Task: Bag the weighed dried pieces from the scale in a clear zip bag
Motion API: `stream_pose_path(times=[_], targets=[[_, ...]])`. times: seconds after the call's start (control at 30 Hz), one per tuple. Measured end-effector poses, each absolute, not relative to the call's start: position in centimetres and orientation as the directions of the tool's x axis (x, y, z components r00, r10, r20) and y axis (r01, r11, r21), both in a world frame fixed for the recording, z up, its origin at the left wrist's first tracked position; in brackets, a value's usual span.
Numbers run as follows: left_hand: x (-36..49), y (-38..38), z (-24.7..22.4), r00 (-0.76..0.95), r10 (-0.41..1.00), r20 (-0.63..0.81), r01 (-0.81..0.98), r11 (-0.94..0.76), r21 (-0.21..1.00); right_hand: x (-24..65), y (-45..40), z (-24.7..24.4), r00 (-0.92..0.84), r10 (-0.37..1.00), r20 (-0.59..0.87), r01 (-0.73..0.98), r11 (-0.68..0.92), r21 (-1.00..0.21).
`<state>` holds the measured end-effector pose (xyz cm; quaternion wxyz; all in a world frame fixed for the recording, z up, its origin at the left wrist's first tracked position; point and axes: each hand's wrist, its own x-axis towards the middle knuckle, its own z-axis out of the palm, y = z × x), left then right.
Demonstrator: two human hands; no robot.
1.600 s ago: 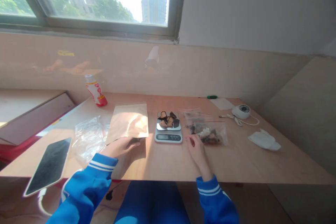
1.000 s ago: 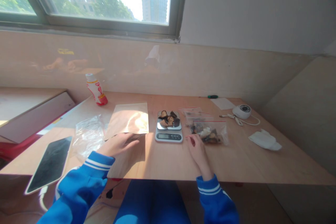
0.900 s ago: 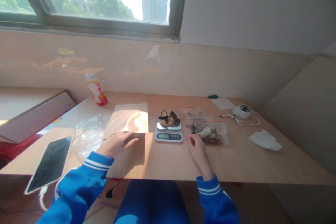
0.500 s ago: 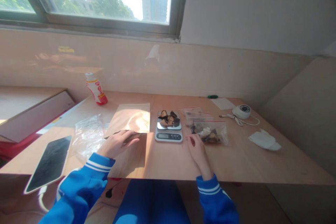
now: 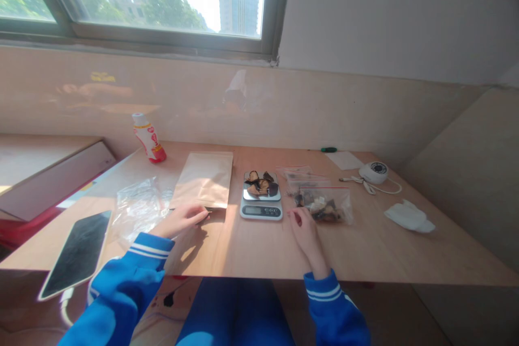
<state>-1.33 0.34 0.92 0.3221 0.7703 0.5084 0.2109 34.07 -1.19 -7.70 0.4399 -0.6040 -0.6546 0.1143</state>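
Toward nine-thirty from the scale (image 5: 261,211), the paper bag (image 5: 203,179) is laid, long axis aimed just past twelve; its near edge is pinched by the left hand (image 5: 183,220) — fingers of the right hand (image 5: 304,231) are curled.

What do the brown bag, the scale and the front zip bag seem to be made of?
Brown bag: probably kraft paper, mostly matte, going by its tan colour and creases.
Scale: likely plastic body, smooth and white; the tray may be metal, given its greyish sheen.
Zip bag: thin, glossy clear plastic; its contents show through.
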Motion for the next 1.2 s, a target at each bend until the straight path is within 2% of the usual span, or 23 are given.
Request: stream_pose_path(times=[0.07, 0.13, 0.2, 0.3, 0.37, 0.5, 0.57, 0.97, 1.03, 1.2], targets=[[-0.3, 0.4, 1.3, 0.453, 0.891, -0.038, 0.656, -0.304, 0.69, 34.0, -1.2, -7.6, 0.117, 0.891, 0.438, 0.691, 0.244, -0.68], [1.3, 0.3, 1.7, 0.513, 0.858, 0.013, 0.638, -0.391, 0.663, 34.0, -1.2, -7.5, 0.117, 0.89, 0.441, 0.691, 0.246, -0.68], [3.3, 0.3, 1.8, 0.534, 0.834, 0.138, 0.599, -0.488, 0.635, 33.9, -1.3, -7.5, 0.12, 0.889, 0.443, 0.689, 0.247, -0.682], [6.1, 1.1, 1.1, 0.495, 0.803, 0.33, 0.62, -0.593, 0.513, 33.9, -1.3, -7.5, 0.121, 0.891, 0.439, 0.685, 0.245, -0.686], [7.5, 2.3, 0.0, 0.476, 0.779, 0.409, 0.637, -0.626, 0.45, 34.0, -1.3, -7.5, 0.118, 0.892, 0.436, 0.685, 0.245, -0.686], [9.2, 4.4, -2.0, 0.5, 0.749, 0.434, 0.68, -0.651, 0.339, 34.0, -1.1, -7.7, 0.116, 0.894, 0.433, 0.694, 0.239, -0.68], [9.5, 4.9, -2.7, 0.487, 0.746, 0.454, 0.691, -0.647, 0.322, 34.1, -1.1, -7.8, 0.114, 0.893, 0.435, 0.693, 0.242, -0.679], [10.2, 5.5, -4.5, 0.338, 0.752, 0.565, 0.61, -0.633, 0.477, 34.2, -1.0, -8.0, 0.113, 0.9, 0.422, 0.685, 0.237, -0.689], [10.2, 5.5, -4.6, 0.353, 0.746, 0.565, 0.628, -0.636, 0.448, 34.2, -1.0, -8.0, 0.116, 0.895, 0.431, 0.686, 0.242, -0.687], [10.1, 5.0, -4.4, 0.383, 0.715, 0.584, 0.734, -0.62, 0.277, 34.2, -0.9, -8.1, 0.126, 0.888, 0.443, 0.688, 0.244, -0.684]])
